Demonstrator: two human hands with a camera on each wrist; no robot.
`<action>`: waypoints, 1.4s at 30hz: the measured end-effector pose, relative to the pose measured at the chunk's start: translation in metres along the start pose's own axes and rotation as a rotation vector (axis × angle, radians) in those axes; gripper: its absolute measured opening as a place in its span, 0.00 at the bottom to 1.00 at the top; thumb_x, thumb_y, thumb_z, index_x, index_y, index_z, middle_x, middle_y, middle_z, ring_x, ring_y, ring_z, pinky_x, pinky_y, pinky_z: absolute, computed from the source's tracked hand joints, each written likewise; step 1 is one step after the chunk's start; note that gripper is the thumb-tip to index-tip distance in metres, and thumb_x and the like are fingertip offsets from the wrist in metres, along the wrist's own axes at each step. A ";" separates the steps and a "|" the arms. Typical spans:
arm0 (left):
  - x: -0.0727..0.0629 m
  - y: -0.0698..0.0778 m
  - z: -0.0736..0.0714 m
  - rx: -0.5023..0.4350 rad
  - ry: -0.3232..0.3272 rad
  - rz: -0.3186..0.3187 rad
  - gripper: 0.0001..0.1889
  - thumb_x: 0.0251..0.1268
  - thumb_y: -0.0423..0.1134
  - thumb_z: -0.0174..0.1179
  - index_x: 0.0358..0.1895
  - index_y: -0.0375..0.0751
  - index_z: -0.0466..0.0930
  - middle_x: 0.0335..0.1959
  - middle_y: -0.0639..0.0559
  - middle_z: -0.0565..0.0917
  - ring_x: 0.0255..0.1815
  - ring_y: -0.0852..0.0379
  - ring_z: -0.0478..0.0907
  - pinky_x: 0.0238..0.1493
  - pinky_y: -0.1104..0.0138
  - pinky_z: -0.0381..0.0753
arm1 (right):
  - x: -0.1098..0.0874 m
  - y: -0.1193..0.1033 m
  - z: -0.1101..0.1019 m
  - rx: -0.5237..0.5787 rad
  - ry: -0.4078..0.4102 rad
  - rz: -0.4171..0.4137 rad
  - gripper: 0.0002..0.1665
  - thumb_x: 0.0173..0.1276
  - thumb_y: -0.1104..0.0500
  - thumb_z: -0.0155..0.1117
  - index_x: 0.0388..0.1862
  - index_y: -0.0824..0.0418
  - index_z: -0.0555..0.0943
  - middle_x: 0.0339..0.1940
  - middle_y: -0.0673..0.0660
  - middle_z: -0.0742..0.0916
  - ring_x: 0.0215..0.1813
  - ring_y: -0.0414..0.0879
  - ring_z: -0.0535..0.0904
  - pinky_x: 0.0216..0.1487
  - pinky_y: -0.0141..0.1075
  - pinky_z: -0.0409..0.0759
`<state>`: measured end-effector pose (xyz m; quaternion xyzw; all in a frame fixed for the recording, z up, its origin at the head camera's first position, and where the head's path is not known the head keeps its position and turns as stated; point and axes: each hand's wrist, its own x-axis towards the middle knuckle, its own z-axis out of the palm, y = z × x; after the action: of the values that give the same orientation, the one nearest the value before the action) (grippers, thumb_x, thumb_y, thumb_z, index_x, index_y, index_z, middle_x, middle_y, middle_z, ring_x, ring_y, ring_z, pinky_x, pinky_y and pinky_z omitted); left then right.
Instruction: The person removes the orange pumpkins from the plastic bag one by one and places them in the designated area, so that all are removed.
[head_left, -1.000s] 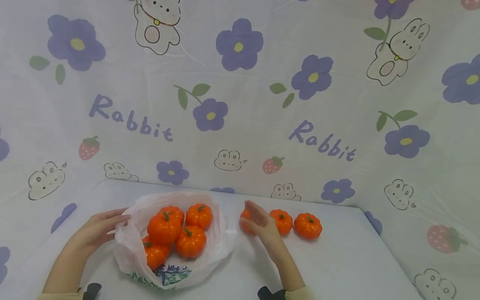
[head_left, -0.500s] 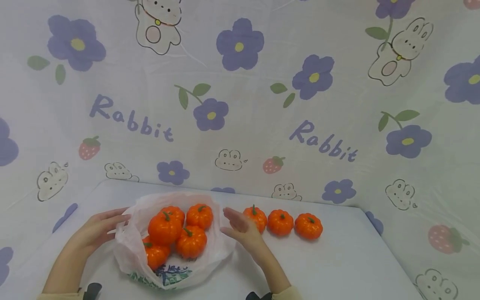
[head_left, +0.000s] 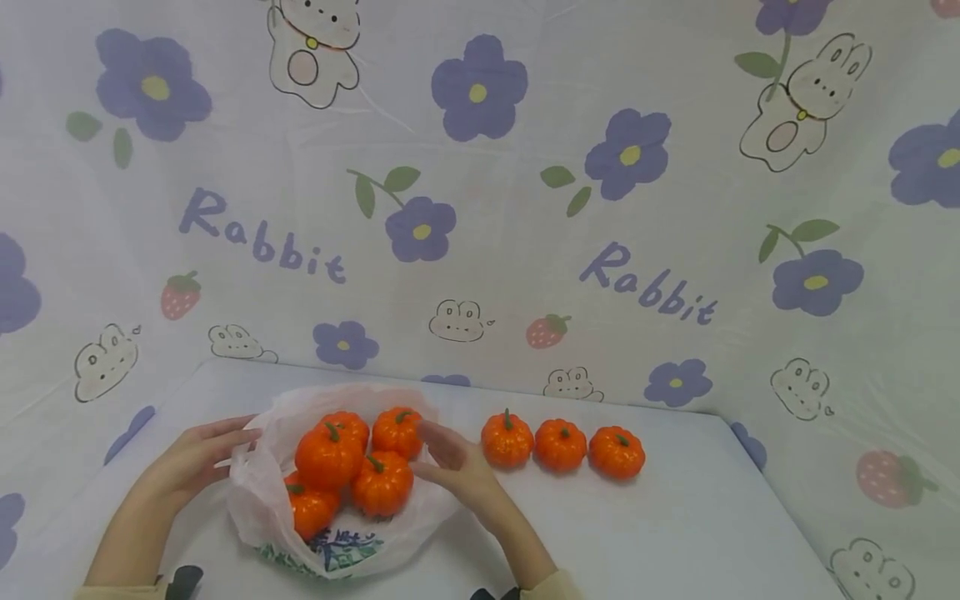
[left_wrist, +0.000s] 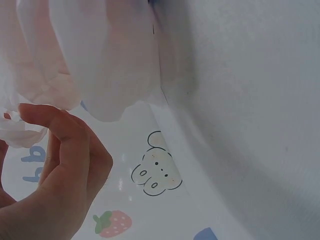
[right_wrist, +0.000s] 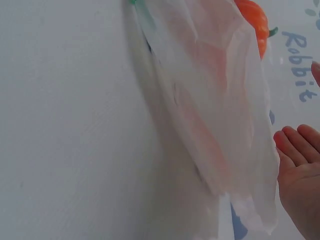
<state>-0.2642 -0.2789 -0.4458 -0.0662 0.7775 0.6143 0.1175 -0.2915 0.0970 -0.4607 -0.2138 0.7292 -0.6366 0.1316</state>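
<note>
A white plastic bag (head_left: pixel 255 508) lies on the table with its mouth facing me. Several small orange pumpkins (head_left: pixel 382 485) with green stems are inside it. My left hand (head_left: pixel 191 462) holds the bag's left rim; in the left wrist view, the curled fingers (left_wrist: pixel 67 135) have a fold of the plastic between them and the thumb. At the bag's right rim is my right hand (head_left: pixel 461 471), fingers extended and holding nothing. The right wrist view shows its palm (right_wrist: pixel 302 175) beside the bag's edge; whether it touches the plastic I cannot tell.
Three more orange pumpkins stand in a row to the right of the bag: a left one (head_left: pixel 507 442), a middle one (head_left: pixel 560 446) and a right one (head_left: pixel 617 453). The white table (head_left: pixel 675 517) ends at a patterned cloth backdrop (head_left: pixel 495 217).
My right hand has moved left, from in front of the row of pumpkins to the bag's right rim. The left hand, the bag and the pumpkins stay where they were.
</note>
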 end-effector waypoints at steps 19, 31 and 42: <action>0.001 -0.002 -0.004 0.004 0.014 -0.005 0.42 0.68 0.58 0.56 0.76 0.37 0.53 0.78 0.37 0.56 0.67 0.50 0.68 0.71 0.46 0.68 | 0.017 -0.012 0.032 0.015 -0.053 -0.044 0.35 0.65 0.53 0.68 0.71 0.50 0.70 0.73 0.52 0.74 0.75 0.46 0.67 0.77 0.46 0.62; 0.001 -0.001 -0.002 -0.002 0.007 -0.003 0.42 0.69 0.58 0.55 0.76 0.37 0.52 0.78 0.36 0.53 0.71 0.41 0.63 0.71 0.45 0.66 | 0.026 -0.010 0.047 0.009 -0.087 -0.038 0.34 0.66 0.52 0.67 0.71 0.43 0.69 0.74 0.51 0.72 0.76 0.46 0.65 0.78 0.46 0.62; 0.000 -0.001 -0.001 -0.007 0.000 -0.015 0.43 0.69 0.58 0.54 0.77 0.36 0.50 0.79 0.35 0.50 0.75 0.37 0.56 0.72 0.44 0.63 | 0.033 -0.011 0.056 -0.021 -0.113 -0.017 0.38 0.65 0.50 0.68 0.73 0.50 0.67 0.73 0.49 0.73 0.75 0.42 0.66 0.77 0.42 0.64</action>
<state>-0.2643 -0.2802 -0.4468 -0.0724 0.7749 0.6160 0.1218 -0.2925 0.0313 -0.4563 -0.2572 0.7252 -0.6170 0.1650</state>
